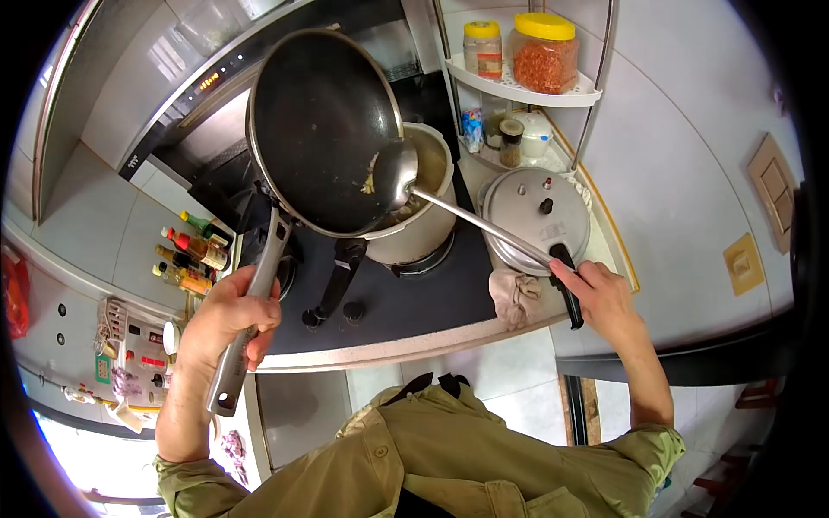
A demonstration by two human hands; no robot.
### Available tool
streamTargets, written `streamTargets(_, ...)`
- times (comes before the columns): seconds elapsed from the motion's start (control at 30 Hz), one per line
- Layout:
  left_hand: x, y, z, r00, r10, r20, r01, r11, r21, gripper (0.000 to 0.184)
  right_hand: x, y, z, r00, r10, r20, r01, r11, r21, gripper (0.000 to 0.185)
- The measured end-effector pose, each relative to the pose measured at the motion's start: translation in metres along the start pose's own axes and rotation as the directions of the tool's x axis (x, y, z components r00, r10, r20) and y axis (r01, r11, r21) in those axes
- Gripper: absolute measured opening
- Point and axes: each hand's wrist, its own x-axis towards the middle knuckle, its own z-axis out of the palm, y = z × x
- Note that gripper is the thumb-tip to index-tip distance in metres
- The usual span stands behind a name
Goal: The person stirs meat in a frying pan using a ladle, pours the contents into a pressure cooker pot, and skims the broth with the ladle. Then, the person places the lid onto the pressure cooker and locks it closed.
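A black wok is tilted up on its side over the stove, its right edge above an open pressure cooker pot with liquid inside. My left hand is closed around the wok's grey handle. My right hand grips the end of a long metal spatula, whose head rests at the wok's lower right inside. Small yellowish food bits cling to the wok beside the spatula head. Below the wok, the pot's black handle points toward me.
The pressure cooker lid lies on the right counter, with a crumpled cloth in front. A corner shelf holds yellow-lidded jars. Sauce bottles stand at left. The range hood slopes behind the wok.
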Motion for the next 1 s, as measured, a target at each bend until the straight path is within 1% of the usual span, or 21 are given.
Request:
streamTargets(0.03,-0.001,0.002,0.0,1.0,0.005,0.001,-0.005,1.0,0.023,0.023,-0.001,0.0,-0.001,1.0,0.009,-0.003,-0.009,1.0,-0.005,0.07)
streamTargets(0.13,-0.003,0.006,-0.002,1.0,0.025,0.004,-0.025,0.997,0.071,0.022,0.001,-0.007,0.004,0.993,0.061,-0.104,-0.053,0.995,0.079,0.07)
streamTargets(0.23,-0.009,0.009,-0.003,1.0,0.026,-0.006,-0.025,0.996,0.085,0.023,0.015,-0.019,0.032,0.983,0.106,-0.153,-0.067,0.969,0.238,0.067)
streamTargets(0.33,-0.019,0.014,-0.003,0.999,0.03,-0.016,-0.029,0.996,0.083,0.024,0.034,-0.033,0.048,0.977,0.12,-0.176,-0.043,0.92,0.39,0.063)
streamTargets(0.47,-0.028,0.015,-0.005,0.999,0.033,-0.034,-0.03,0.997,0.076,0.024,0.034,-0.036,0.052,0.985,0.085,-0.149,-0.026,0.932,0.361,0.061)
streamTargets(0.57,-0.031,0.013,-0.008,0.998,0.041,-0.051,-0.037,0.997,0.068,0.024,0.017,-0.031,0.041,0.992,0.068,-0.106,-0.038,0.963,0.267,0.06)
streamTargets(0.67,-0.034,0.012,-0.013,0.998,0.057,-0.042,-0.054,0.997,0.053,0.024,-0.002,-0.025,0.022,0.995,0.072,-0.07,-0.056,0.975,0.214,0.059)
streamTargets(0.77,-0.036,0.008,-0.017,0.997,0.064,-0.047,-0.062,0.998,0.032,0.024,-0.007,-0.027,0.005,0.992,0.113,-0.061,-0.096,0.968,0.233,0.06)
streamTargets(0.87,-0.039,0.005,-0.018,0.996,0.068,-0.057,-0.067,0.997,0.03,0.024,0.006,-0.034,0.025,0.978,0.122,-0.17,-0.068,0.954,0.292,0.06)
streamTargets(0.93,-0.043,0.005,-0.017,0.995,0.067,-0.071,-0.064,0.997,0.041,0.025,0.025,-0.043,0.034,0.974,0.129,-0.189,-0.076,0.962,0.262,0.059)
streamTargets(1.0,-0.047,0.004,-0.018,0.996,0.07,-0.056,-0.07,0.998,0.009,0.025,0.03,-0.046,0.035,0.974,0.123,-0.191,-0.077,0.97,0.23,0.058)
